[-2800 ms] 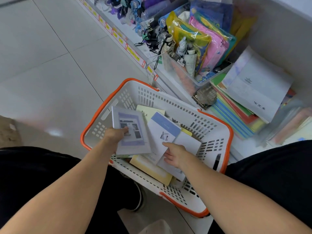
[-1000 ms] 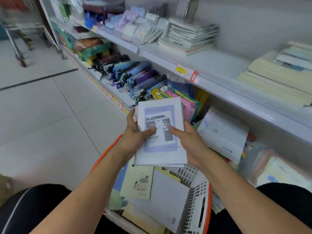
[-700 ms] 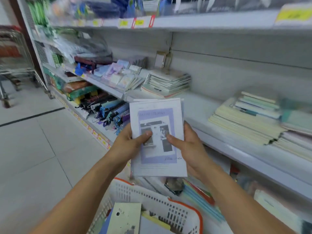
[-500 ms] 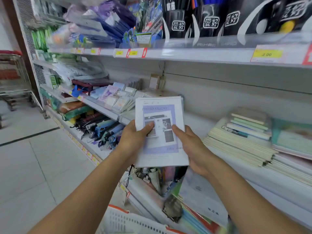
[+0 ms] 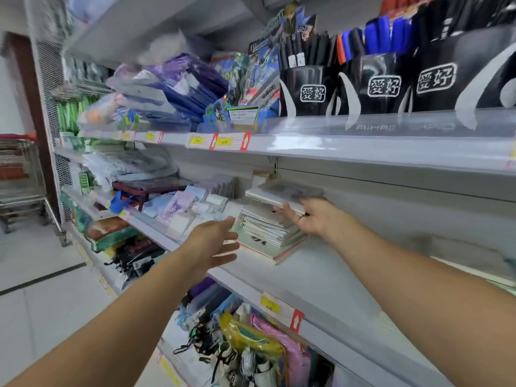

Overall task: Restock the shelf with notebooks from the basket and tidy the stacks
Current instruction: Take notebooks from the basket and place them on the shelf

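The stack of notebooks [image 5: 269,227] sits on the middle shelf [image 5: 321,270], against the back wall, its layers fanned and skewed so that edges jut out toward the aisle. The top few, blurred, lie askew above the rest. The person's right hand [image 5: 308,216] is at the stack's right side, fingers [image 5: 284,212] straight and slightly spread, touching the upper notebooks rather than gripping them. The left hand [image 5: 213,243] hovers just beside the stack's left edge, palm turned inward, fingers [image 5: 226,248] loosely spread and holding nothing; I cannot tell whether it touches the covers.

This looks like the squaring-up step. To do it well, both palms should close in flat from opposite sides, nudging the spines into one line, then push the whole pile back from the shelf lip. Pressing only the top would slide the thin covers further out of true.

To the left lie small pastel packets [image 5: 184,203]; below, a yellow price tag [image 5: 269,305] marks the shelf rail. The basket is out of view.
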Action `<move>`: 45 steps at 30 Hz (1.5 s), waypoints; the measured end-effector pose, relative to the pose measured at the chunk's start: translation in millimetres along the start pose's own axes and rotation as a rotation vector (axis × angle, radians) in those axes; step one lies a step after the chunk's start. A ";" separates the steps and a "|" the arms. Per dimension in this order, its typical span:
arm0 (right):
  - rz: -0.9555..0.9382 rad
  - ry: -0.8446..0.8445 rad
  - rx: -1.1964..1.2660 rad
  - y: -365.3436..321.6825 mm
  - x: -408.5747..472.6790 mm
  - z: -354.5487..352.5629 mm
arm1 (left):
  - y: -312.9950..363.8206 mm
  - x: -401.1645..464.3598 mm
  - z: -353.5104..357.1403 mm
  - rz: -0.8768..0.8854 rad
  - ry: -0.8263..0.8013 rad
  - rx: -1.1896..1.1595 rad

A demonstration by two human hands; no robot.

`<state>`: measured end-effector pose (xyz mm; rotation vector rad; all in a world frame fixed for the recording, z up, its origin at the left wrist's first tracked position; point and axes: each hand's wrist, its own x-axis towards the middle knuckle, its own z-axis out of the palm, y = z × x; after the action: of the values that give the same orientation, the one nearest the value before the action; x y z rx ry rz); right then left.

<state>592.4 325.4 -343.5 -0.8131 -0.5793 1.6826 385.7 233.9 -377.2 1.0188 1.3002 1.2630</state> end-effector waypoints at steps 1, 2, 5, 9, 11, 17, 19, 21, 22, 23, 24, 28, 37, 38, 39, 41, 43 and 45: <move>0.001 0.016 0.004 -2.5 18.8 5.3 | -3.2 7.0 -2.8 -0.001 0.002 0.000; 0.004 0.035 -0.001 -3.1 35.6 8.5 | -7.4 13.6 -5.1 -0.004 -0.002 0.000; -0.015 0.073 -0.099 4.8 76.6 9.7 | -25.5 30.4 -11.0 -0.025 -0.023 -0.009; -0.167 0.127 -0.522 20.2 109.2 -3.5 | -40.2 47.0 -19.2 -0.045 -0.007 -0.026; -0.195 0.146 -0.831 20.3 112.6 -7.2 | -42.9 52.4 -23.4 -0.039 -0.005 -0.017; -0.247 0.288 -1.531 21.2 110.6 -12.1 | -41.7 57.7 -24.4 -0.026 -0.002 -0.014; -0.304 0.340 -1.572 24.8 101.1 -9.7 | -42.0 54.7 -22.8 -0.020 -0.009 -0.002; -0.450 0.400 -1.588 35.0 79.9 -4.6 | -49.9 44.6 -23.0 -0.004 -0.014 0.024; -0.602 0.417 -1.522 44.5 65.2 -3.8 | -58.1 36.7 -23.4 0.007 -0.010 0.033; -0.776 0.391 -1.387 59.1 45.5 -5.4 | -71.0 27.1 -24.4 0.017 0.006 0.035; -0.944 0.308 -1.207 81.2 19.7 -11.6 | -89.7 14.3 -26.6 0.025 0.033 0.036; -0.865 -0.009 -0.967 240.8 -78.1 -94.5 | -227.6 -62.4 -49.1 -0.136 0.185 0.164; 0.674 0.260 -1.167 470.7 -223.9 -329.1 | -458.6 -233.4 -96.8 -0.727 0.171 0.673; 0.720 0.281 -1.069 473.7 -228.3 -333.0 | -461.5 -235.3 -99.2 -0.750 0.180 0.635; 0.742 0.289 -0.992 475.3 -230.7 -333.8 | -463.5 -236.4 -102.2 -0.770 0.185 0.590; 0.768 0.249 -0.881 476.2 -233.3 -328.4 | -468.5 -239.1 -104.6 -0.854 0.185 0.532; 0.803 0.172 -0.808 477.8 -234.0 -320.0 | -472.0 -241.3 -103.3 -0.909 0.198 0.515; 0.833 0.119 -0.761 481.5 -234.2 -309.9 | -479.5 -241.7 -100.5 -0.904 0.194 0.469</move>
<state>560.1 -34.6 -845.6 -1.8822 -0.8878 2.1370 353.7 -63.5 -834.4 0.4767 1.9531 0.3704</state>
